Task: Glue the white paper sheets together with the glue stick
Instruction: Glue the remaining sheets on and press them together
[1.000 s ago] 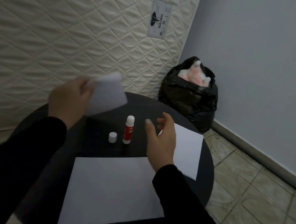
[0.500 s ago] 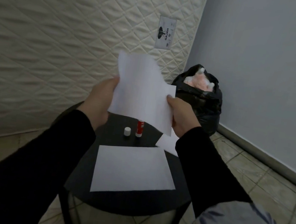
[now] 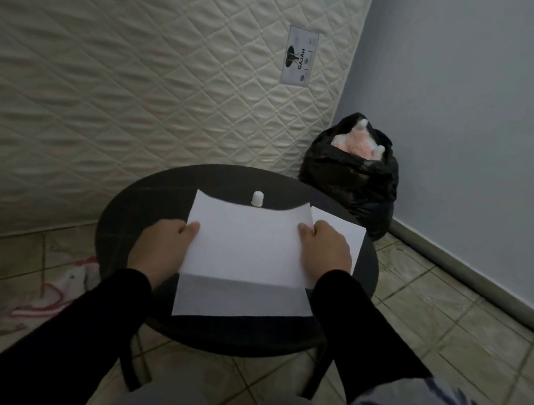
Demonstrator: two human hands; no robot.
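A white paper sheet [image 3: 246, 241] is held just above the round black table [image 3: 140, 204]. My left hand [image 3: 162, 245] grips its left edge, thumb on top. My right hand [image 3: 325, 245] pinches its right edge. Below it a second white sheet [image 3: 240, 300] lies flat on the table, with its near part showing. A third sheet [image 3: 341, 229] lies at the right, partly under my right hand. The top of the glue stick [image 3: 257, 198] pokes up behind the held sheet; its body and the loose cap are hidden.
A quilted mattress [image 3: 141, 62] leans against the wall behind the table. A full black rubbish bag [image 3: 352, 177] stands on the tiled floor at the back right. Cloth and clutter [image 3: 48, 287] lie on the floor to the left. My knees are under the table's near edge.
The held sheet has come down from chest height to just over the sheet on the table. Both hands still hold its edges, and it now hides the glue stick's body and the cap.
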